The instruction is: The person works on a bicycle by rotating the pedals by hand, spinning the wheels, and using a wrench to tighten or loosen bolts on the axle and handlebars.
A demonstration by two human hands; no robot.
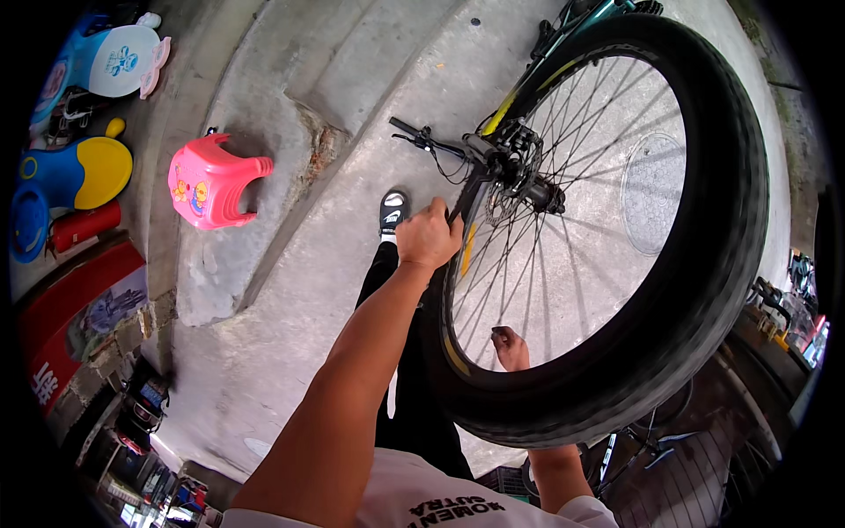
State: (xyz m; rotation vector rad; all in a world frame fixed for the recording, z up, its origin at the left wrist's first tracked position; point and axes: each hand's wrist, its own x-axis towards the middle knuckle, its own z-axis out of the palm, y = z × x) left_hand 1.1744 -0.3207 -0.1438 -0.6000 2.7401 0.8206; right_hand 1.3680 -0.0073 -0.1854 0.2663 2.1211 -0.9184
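Note:
A bicycle wheel (711, 290) with a wide black tyre stands raised in front of me on the right, its tread slightly blurred. At its hub are a cassette and derailleur (519, 145) and a brake disc (503, 204). My left hand (429, 236) is closed round a dark tube of the bicycle frame (471, 192) beside the hub. Seen through the wheel's lower opening, my right hand (510, 349) has curled, blackened fingertips near the rim. Whatever those fingers hold, if anything, I cannot make out. The tyre hides part of my right forearm.
A pink plastic stool (211, 183) sits on a raised concrete step (264, 255) to the left. Children's ride-on toys (101, 172) and a red cylinder (84, 227) stand farther left. More bicycle parts (656, 449) lie at the lower right. My shod foot (393, 211) is beside the wheel.

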